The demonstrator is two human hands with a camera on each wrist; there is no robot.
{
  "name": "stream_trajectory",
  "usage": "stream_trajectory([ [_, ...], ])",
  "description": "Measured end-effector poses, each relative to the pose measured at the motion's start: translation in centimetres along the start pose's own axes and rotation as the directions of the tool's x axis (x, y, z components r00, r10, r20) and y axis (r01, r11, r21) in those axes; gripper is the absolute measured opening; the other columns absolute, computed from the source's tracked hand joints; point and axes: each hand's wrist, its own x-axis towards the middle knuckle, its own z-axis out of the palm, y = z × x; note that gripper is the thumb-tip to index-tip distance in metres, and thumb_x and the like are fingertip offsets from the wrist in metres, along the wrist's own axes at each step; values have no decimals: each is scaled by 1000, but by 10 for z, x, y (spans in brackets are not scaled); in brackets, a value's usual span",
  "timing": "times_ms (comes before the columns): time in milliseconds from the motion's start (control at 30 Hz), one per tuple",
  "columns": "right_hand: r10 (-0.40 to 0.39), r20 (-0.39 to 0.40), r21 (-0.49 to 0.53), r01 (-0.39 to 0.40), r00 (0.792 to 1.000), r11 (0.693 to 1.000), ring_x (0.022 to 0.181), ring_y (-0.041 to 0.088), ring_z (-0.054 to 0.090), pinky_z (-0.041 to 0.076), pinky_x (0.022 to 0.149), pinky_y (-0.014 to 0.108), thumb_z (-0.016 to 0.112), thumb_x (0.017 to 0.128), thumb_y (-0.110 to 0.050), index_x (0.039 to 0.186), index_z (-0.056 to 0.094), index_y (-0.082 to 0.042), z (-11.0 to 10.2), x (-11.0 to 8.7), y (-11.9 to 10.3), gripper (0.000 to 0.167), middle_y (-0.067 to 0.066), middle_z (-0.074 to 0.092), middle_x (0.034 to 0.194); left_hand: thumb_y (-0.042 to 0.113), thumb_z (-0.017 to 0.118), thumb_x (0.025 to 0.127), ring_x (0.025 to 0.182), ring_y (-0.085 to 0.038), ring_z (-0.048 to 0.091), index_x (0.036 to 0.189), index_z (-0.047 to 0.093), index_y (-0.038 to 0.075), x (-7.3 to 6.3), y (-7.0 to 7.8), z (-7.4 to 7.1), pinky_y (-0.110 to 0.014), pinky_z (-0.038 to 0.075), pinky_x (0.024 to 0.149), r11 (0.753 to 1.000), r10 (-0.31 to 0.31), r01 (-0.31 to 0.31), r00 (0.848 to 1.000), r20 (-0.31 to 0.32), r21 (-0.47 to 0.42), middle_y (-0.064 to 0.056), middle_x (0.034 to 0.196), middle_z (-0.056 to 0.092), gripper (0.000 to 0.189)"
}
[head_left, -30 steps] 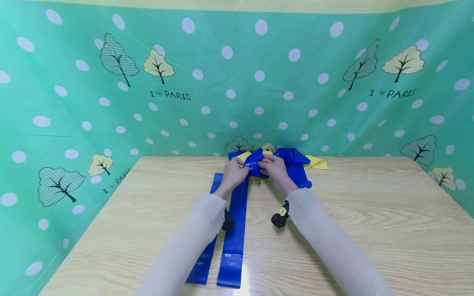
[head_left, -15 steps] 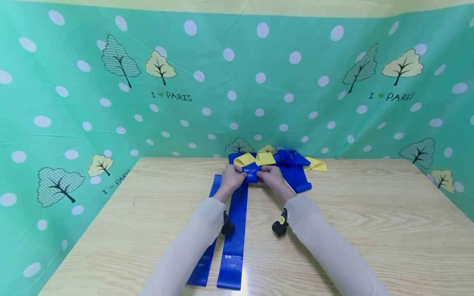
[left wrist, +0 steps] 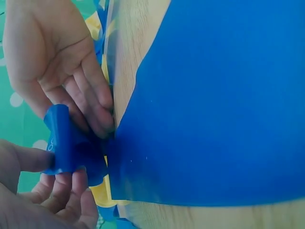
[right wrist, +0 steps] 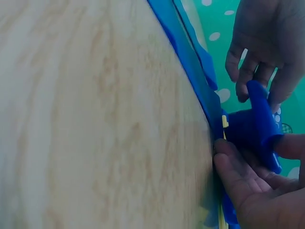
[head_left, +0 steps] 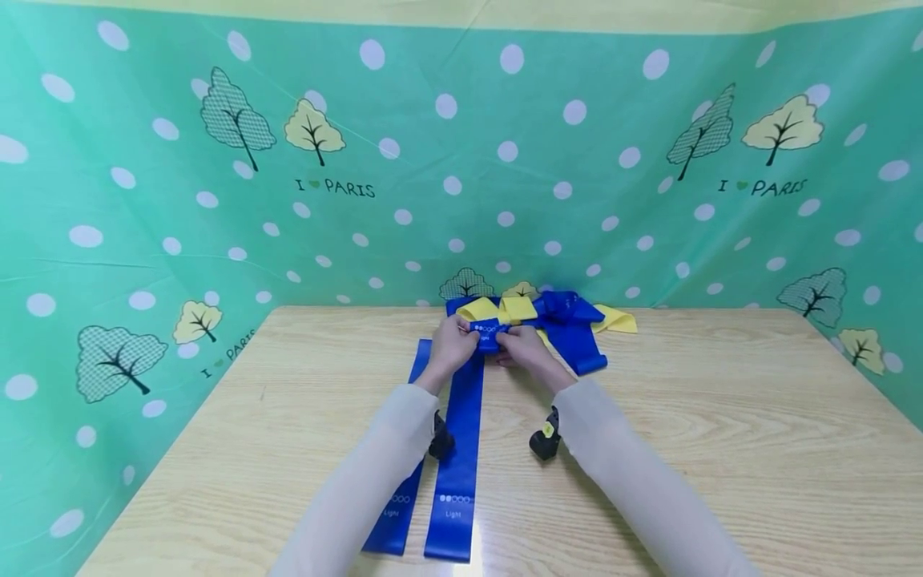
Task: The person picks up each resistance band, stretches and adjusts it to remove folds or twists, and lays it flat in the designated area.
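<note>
Both hands pinch the folded end of a blue resistance band [head_left: 487,333], printed with white circles, near the far edge of the table. My left hand [head_left: 453,344] has its thumb and fingertips on the left side of the fold. On the right side, my right hand [head_left: 529,348] holds it between thumb and fingers. From the left wrist view, the fold [left wrist: 62,143] looks like a small roll standing between the two hands. In the right wrist view, the right thumb [right wrist: 290,145] presses on the blue roll [right wrist: 261,124].
Two flat blue bands [head_left: 461,433] marked "Light" run toward the near edge, partly under the left forearm. Behind the hands lie yellow bands [head_left: 516,308] and a crumpled blue band [head_left: 564,306]. A green dotted cloth [head_left: 447,144] hangs behind the wooden table [head_left: 721,417].
Both hands have come down and slightly nearer with the blue fold, uncovering the yellow loops behind. Over the last half second, the visible printed face has become shorter.
</note>
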Motion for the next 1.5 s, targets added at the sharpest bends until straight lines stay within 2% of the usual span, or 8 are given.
stream_trajectory([
  [200,-22,39,5,22,999,1000,109,36,62,54,91,38,40,99,-13,125,48,12,-3,-1,1,37,28,56,126,10,55,94,51,-10,38,88,46,7,1,-1,2,-21,30,46,999,25,-24,999,37,-36,4,59,37,10],
  [333,-40,34,-62,42,999,997,87,25,67,57,80,33,42,98,-13,113,55,10,-7,-3,2,31,22,64,109,9,54,94,52,-10,42,88,46,7,0,1,3,-21,33,46,998,36,-33,998,45,-52,3,61,40,10],
  [467,-36,44,-60,38,998,997,72,15,65,58,70,27,43,99,-15,108,58,10,-11,-4,1,30,19,67,96,6,51,96,56,-15,58,90,44,5,-2,4,1,-27,50,53,994,47,-41,998,50,-100,-1,66,47,9],
  [733,117,154,90,-132,981,987,66,19,71,60,64,32,42,102,-29,83,61,0,-19,-15,-1,40,9,70,72,5,52,95,52,-10,58,95,46,2,-6,10,-4,-41,58,68,987,43,-34,998,51,-159,-5,71,53,6],
  [1033,57,241,295,-129,969,947,75,17,70,59,77,32,35,104,-28,119,52,9,-15,-21,-3,43,9,70,86,7,57,93,54,-7,59,103,51,-2,-7,12,-13,-23,55,58,980,14,-6,999,39,-199,-14,81,65,15],
  [1167,30,239,407,-128,971,904,83,19,70,54,90,36,32,105,-28,131,46,6,-9,-23,-4,45,15,69,101,8,58,92,53,-7,58,107,53,-3,-8,14,-17,-20,53,55,975,11,2,998,61,-222,-18,85,68,19],
  [1300,-9,243,563,-133,970,815,91,17,69,47,99,37,33,105,-27,141,39,1,-6,-24,-6,46,17,67,114,9,58,92,56,-10,61,111,54,-4,-13,17,-19,-21,53,54,978,-3,21,996,85,-207,-20,92,69,23],
  [1500,-38,216,686,-124,976,717,82,9,68,55,85,22,40,103,-19,130,45,-1,-8,-26,-11,32,2,69,91,4,57,92,63,-14,65,112,52,-5,-27,19,-21,-27,59,62,953,-40,78,990,134,-292,-23,100,66,23],
])
